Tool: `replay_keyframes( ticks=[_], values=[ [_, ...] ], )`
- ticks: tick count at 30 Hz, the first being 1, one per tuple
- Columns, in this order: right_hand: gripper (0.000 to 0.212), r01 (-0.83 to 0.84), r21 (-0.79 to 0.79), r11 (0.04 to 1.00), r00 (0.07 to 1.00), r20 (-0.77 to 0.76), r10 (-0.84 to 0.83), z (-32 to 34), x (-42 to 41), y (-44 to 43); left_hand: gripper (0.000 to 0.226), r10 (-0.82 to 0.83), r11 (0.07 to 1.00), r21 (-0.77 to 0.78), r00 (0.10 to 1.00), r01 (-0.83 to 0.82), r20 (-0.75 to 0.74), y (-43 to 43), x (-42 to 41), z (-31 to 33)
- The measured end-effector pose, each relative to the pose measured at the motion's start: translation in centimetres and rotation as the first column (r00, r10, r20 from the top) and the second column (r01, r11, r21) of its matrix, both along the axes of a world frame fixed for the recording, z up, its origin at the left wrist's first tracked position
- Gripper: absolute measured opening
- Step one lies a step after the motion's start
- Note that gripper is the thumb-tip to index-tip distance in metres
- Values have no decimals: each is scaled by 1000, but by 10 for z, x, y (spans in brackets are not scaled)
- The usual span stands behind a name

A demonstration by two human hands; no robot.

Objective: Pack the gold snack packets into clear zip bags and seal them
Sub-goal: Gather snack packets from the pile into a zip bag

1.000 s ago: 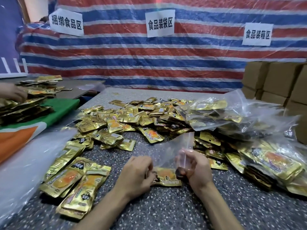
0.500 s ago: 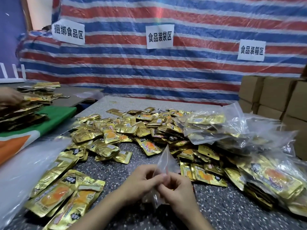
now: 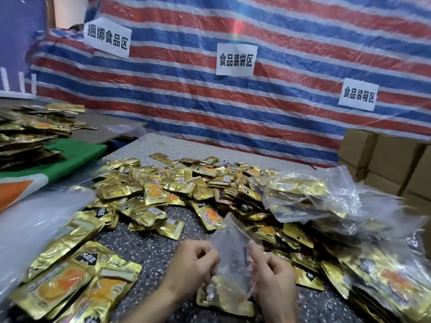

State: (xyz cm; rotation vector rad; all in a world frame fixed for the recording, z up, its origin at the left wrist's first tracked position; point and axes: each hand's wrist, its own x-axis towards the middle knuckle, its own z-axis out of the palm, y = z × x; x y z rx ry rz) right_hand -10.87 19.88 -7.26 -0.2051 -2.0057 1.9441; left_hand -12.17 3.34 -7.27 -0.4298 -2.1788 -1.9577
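Note:
A small clear zip bag (image 3: 233,250) stands upright at the near middle of the speckled table (image 3: 149,250). My left hand (image 3: 193,266) pinches its left edge and my right hand (image 3: 272,273) pinches its right edge, the two hands a little apart. A gold snack packet (image 3: 221,297) shows at the bag's bottom, partly behind the plastic. A big loose heap of gold packets (image 3: 177,183) covers the table's middle. A stack of larger gold packets (image 3: 74,280) lies at the near left.
Filled clear bags (image 3: 310,197) are piled at the right, with more gold packets (image 3: 387,280) under plastic near the right edge. Cardboard boxes (image 3: 384,164) stand far right. A green and orange cloth (image 3: 77,157) and another packet pile (image 3: 28,136) lie left, before a striped tarp (image 3: 279,113).
My hands, close together half a second ago, have drawn apart and spread the clear bag wider. The camera has tilted and shifted, and the other person's hand at the left is out of view.

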Motion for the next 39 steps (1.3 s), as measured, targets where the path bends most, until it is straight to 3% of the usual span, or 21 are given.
replay_keyframes(
  ticks=[2,5,10,15,18,21,23,27,29,31,33,36,39],
  values=[
    [77,-76,-7,997,997,0,76,12,-2,-6,30,47,997,57,999,-46,-20,1,0,0],
    [75,-91,4,996,995,-32,91,26,-19,-8,49,142,986,95,989,-137,-43,0,-4,-1],
    [31,-130,249,960,991,50,121,29,-69,-18,49,302,948,109,953,-299,-11,-5,-9,2],
    [13,-483,381,788,875,221,430,25,-107,-66,48,424,891,148,904,-428,59,-12,-9,9],
    [13,-557,402,726,830,235,506,23,-131,-102,47,479,853,172,869,-494,122,-19,-13,8],
    [34,-595,401,697,804,313,506,24,-153,-133,46,478,853,157,866,-498,149,-21,-17,5],
    [48,-629,487,606,777,419,470,21,-163,-151,50,477,856,131,862,-500,173,-21,-19,3],
    [35,-592,662,460,806,464,368,10,-177,-172,44,486,837,145,838,-528,247,-28,-24,0],
    [31,-571,660,487,821,453,349,11,-174,-169,41,482,839,149,841,-524,244,-28,-24,1],
    [23,-576,501,646,815,417,403,14,-169,-159,45,462,861,129,863,-491,204,-25,-22,3],
    [13,-525,517,676,850,356,388,21,-161,-143,50,419,895,85,891,-437,173,-19,-20,3],
    [30,-476,464,747,879,261,398,35,-145,-120,51,371,925,28,917,-379,144,-13,-16,4],
    [27,-346,369,863,938,119,326,55,-122,-92,49,358,931,13,920,-364,163,-12,-12,8]
  ],
)
